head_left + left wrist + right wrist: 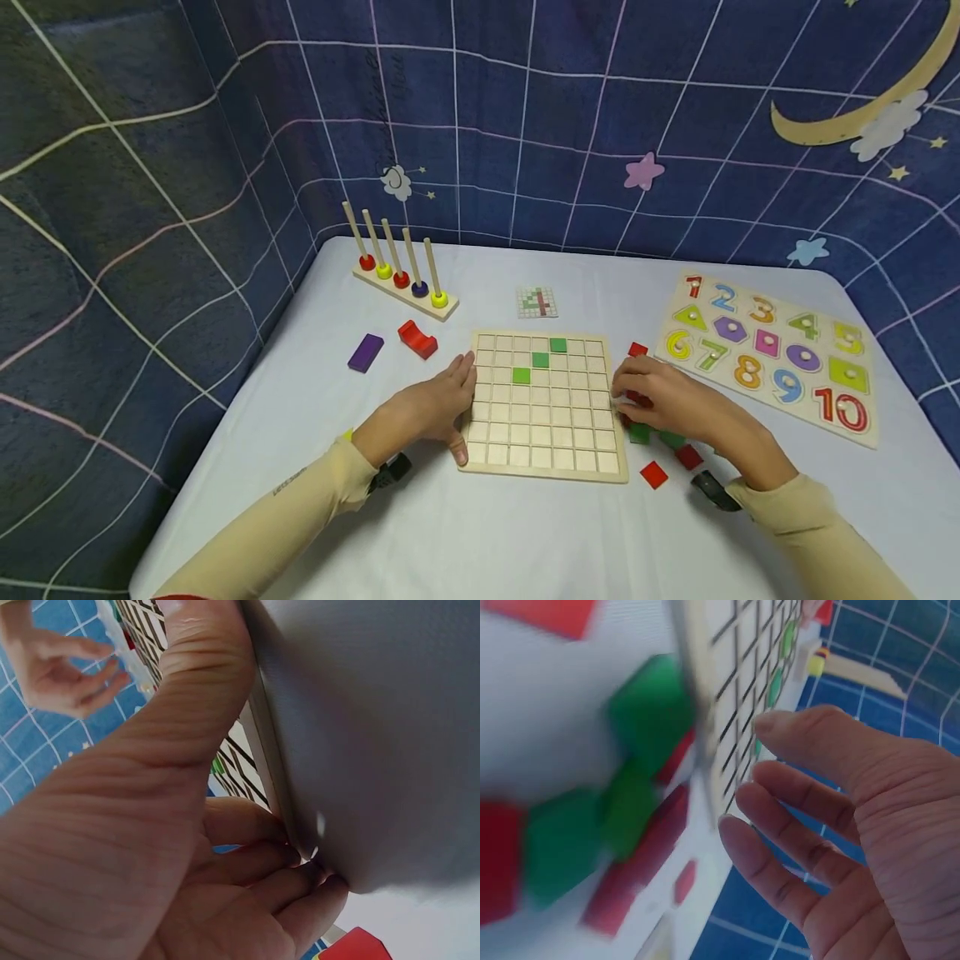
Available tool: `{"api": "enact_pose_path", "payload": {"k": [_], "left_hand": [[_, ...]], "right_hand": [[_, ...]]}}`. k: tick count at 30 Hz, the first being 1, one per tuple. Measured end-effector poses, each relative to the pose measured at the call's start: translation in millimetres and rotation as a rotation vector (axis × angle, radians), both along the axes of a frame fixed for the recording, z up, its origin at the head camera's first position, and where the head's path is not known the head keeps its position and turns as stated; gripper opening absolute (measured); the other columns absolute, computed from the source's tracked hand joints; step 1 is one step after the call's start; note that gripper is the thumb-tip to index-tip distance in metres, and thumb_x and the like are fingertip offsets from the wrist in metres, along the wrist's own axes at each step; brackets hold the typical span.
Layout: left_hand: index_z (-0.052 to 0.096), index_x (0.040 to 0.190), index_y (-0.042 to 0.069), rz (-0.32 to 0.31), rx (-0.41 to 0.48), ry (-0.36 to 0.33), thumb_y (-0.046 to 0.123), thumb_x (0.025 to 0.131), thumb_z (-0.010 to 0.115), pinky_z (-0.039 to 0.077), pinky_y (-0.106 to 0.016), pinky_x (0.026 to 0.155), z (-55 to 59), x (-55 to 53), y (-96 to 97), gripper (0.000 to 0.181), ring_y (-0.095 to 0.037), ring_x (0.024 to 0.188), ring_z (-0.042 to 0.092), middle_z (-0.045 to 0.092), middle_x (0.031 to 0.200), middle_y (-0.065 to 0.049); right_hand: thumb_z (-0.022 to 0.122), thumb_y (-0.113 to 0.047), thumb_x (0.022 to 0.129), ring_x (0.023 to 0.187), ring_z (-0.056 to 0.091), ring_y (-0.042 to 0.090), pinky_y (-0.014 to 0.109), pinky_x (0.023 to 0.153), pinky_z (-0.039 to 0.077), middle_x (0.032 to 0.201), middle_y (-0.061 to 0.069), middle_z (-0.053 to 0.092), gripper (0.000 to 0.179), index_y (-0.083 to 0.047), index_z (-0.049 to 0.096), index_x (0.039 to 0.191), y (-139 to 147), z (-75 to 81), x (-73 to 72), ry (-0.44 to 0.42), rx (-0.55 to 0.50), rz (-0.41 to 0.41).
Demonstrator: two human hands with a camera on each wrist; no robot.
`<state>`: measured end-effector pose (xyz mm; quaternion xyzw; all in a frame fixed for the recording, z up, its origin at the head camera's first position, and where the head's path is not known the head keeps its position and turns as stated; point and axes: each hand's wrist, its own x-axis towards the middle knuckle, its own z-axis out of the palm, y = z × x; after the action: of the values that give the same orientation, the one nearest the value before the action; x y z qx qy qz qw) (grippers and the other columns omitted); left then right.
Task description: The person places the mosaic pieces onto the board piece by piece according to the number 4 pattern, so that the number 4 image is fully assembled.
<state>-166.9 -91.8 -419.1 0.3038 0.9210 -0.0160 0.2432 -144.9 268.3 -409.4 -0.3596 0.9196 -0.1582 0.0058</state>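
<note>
A square wooden grid board (542, 433) lies on the table with three green tiles (540, 360) set in a diagonal line near its top. My left hand (431, 404) rests along the board's left edge, thumb near the lower corner and fingers (255, 829) against the rim further up. Just beyond the right edge, my right hand (667, 396) hovers above loose red and green tiles (654, 475), partly hiding them. In the right wrist view its fingers (780, 877) are loosely bent and hold nothing.
Behind the board lies a small pattern card (537, 302). A wooden number puzzle (772, 358) is at right. At left are a peg stand with coloured beads (405, 292), a red curved block (417, 339) and a purple block (366, 353). A dark gridded curtain (480, 125) hangs behind.
</note>
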Motion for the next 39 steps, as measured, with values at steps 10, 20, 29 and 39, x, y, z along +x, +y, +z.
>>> {"api": "enact_pose_path", "payload": {"k": [10, 20, 29, 39], "left_hand": [[0.021, 0.164, -0.015, 0.015, 0.029, 0.009, 0.052, 0.068, 0.094, 0.024, -0.047, 0.136, 5.2, -5.8, -1.5, 0.138, -0.043, 0.168, 0.012, 0.007, 0.177, -0.032], [0.021, 0.165, -0.013, 0.011, 0.003, 0.005, 0.053, 0.067, 0.094, 0.024, -0.045, 0.136, 2.1, -2.1, 0.1, 0.139, -0.042, 0.168, 0.013, 0.007, 0.178, -0.031], [0.024, 0.164, -0.013, 0.007, 0.004, 0.013, 0.054, 0.066, 0.094, 0.026, -0.044, 0.135, -3.5, 2.8, 0.3, 0.138, -0.041, 0.168, 0.016, 0.011, 0.177, -0.030], [0.026, 0.164, -0.012, -0.002, -0.005, 0.049, 0.056, 0.066, 0.094, 0.030, -0.042, 0.134, -4.2, 4.5, 0.1, 0.138, -0.040, 0.167, 0.019, 0.015, 0.177, -0.030]], "right_hand": [[0.088, -0.013, 0.088, 0.098, 0.062, 0.015, 0.037, 0.087, 0.066, 0.107, -0.004, 0.069, 0.018, -0.020, 0.081, 0.102, 31, -3.7, 19.7, -0.085, 0.045, -0.080], [0.088, -0.007, 0.085, 0.101, 0.063, 0.019, 0.041, 0.090, 0.066, 0.110, -0.001, 0.069, 0.021, -0.018, 0.080, 0.101, 39, -16.4, 28.1, -0.095, 0.028, -0.114], [0.087, -0.004, 0.083, 0.098, 0.058, 0.015, 0.035, 0.085, 0.064, 0.106, -0.004, 0.065, 0.024, -0.021, 0.077, 0.097, 35, -25.6, 30.7, -0.031, 0.047, -0.116], [0.092, -0.007, 0.079, 0.091, 0.055, 0.008, 0.028, 0.078, 0.063, 0.100, -0.007, 0.063, 0.027, -0.020, 0.077, 0.097, 40, -22.0, 31.4, 0.130, 0.046, -0.101]]}}
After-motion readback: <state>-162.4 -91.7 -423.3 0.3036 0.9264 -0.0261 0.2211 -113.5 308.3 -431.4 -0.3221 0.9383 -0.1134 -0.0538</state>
